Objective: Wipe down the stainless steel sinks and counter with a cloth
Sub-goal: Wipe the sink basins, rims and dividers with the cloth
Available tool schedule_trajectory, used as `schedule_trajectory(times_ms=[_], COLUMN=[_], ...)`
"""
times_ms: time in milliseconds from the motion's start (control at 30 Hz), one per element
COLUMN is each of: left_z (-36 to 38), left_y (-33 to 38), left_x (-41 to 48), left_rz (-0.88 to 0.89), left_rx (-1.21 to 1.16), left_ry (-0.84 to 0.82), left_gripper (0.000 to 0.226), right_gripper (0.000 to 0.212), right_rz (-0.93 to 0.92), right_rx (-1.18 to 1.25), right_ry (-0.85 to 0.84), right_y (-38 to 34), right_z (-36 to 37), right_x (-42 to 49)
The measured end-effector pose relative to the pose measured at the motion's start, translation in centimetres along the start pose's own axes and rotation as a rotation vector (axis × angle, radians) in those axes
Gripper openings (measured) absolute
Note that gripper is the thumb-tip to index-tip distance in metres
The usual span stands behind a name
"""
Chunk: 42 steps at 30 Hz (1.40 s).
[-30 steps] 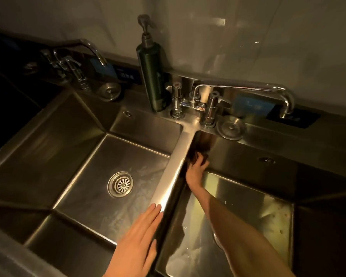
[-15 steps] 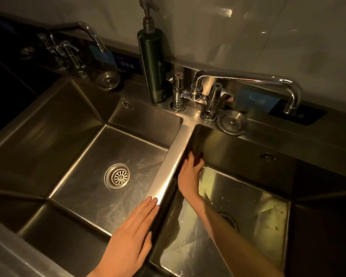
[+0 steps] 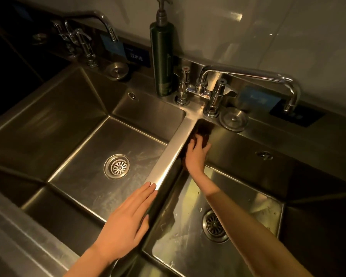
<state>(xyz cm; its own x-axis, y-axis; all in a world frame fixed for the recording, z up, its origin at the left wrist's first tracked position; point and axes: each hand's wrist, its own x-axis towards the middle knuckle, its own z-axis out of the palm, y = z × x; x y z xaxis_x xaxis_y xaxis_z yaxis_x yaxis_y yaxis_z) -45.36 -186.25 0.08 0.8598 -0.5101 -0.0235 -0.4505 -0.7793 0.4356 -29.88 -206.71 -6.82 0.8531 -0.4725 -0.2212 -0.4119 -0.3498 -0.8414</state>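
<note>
Two stainless steel sink basins lie side by side, the left basin [image 3: 38, 124] and the right basin [image 3: 254, 206], split by a bright steel divider [image 3: 168, 156]. My right hand [image 3: 196, 156] reaches into the right basin and presses a dark cloth [image 3: 203, 130] against the back left corner, just under the rim. The cloth is partly hidden under my fingers. My left hand [image 3: 126, 220] lies flat, fingers straight, on the near end of the divider. Water drops and bits of debris sit on the right basin's floor.
A chrome mixer tap [image 3: 248, 74] with two handles arches over the right basin. A tall dark green pump bottle [image 3: 162, 58] stands behind the divider. Two round strainer plugs [image 3: 233, 119] [image 3: 116, 70] rest on the back ledge. A second tap [image 3: 100, 21] stands far left.
My right hand with the cloth has slid up the right basin's back left corner toward the rim. My left hand stays flat on the divider.
</note>
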Motion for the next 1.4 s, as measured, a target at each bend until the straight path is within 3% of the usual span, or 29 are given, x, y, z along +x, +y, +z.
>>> schedule_trajectory(times_ms=[100,133,233,300,433,500,600,700,767,833,1033,1100,1200,1267,1300,1400], left_z=[0.2,0.3,0.0,-0.2,0.3,1.1,2.4,3.5,3.6,3.5,3.6,3.5,3.4,3.4,3.2,3.1], left_y=[0.1,0.1,0.2,1.0,4.0,5.2,6.4,7.5,7.7,7.5,7.5,7.5,7.5,7.6,7.6,7.5], left_x=[-0.1,-0.1,-0.5,-0.9,-4.8,-8.7,-12.4,-13.1,-13.0,-13.1,-13.0,-13.0,-12.9,-12.9,-13.0,-13.1], left_rz=[0.006,0.009,-0.028,-0.068,-0.283,-0.382,-0.47,-0.537,-0.575,-0.573,-0.551,-0.556,-0.548,-0.54,-0.531,-0.48], left_rx=[0.022,0.042,0.103,0.169,0.195,0.157,0.118,0.021,-0.053,-0.062,-0.054,-0.048,-0.04,-0.038,-0.043,-0.052], left_ry=[0.041,0.058,0.108,0.126,0.145,0.171,0.202,0.333,0.409,0.425,0.392,0.39,0.407,0.404,0.399,0.412], left_gripper=[0.052,0.05,0.047,0.047,0.051,0.049,0.053,0.047,0.047,0.05,0.055,0.055,0.053,0.051,0.051,0.047], right_gripper=[0.042,0.043,0.053,0.05,0.031,0.032,0.036,0.048,0.049,0.044,0.026,0.026,0.051,0.062,0.062,0.042], right_rz=[0.317,0.414,0.482,0.362,0.062,0.023,0.175,0.322,0.364,0.378,0.096,0.169,0.532,0.563,0.524,0.018], right_rx=[-0.099,-0.045,-0.02,-0.092,0.023,-0.006,-0.097,-0.167,-0.189,-0.212,-0.109,-0.092,-0.038,-0.185,-0.172,-0.305], right_ry=[-0.197,-0.168,-0.216,-0.342,-0.22,-0.18,-0.231,-0.506,-0.603,-0.567,-0.513,-0.484,-0.451,-0.514,-0.582,-0.892], right_y=[1.8,2.7,4.0,3.5,2.1,1.5,1.3,2.6,3.1,2.6,3.2,4.0,6.4,8.0,7.8,7.8], right_z=[1.7,2.2,2.7,2.5,1.2,1.5,2.1,2.0,2.0,2.0,2.1,3.5,5.4,5.6,5.1,1.9], right_x=[-0.9,-1.9,-5.9,-8.1,-11.5,-12.5,-12.2,-12.2,-13.9,-16.1,-22.6,-22.7,-21.2,-20.3,-20.5,-21.4])
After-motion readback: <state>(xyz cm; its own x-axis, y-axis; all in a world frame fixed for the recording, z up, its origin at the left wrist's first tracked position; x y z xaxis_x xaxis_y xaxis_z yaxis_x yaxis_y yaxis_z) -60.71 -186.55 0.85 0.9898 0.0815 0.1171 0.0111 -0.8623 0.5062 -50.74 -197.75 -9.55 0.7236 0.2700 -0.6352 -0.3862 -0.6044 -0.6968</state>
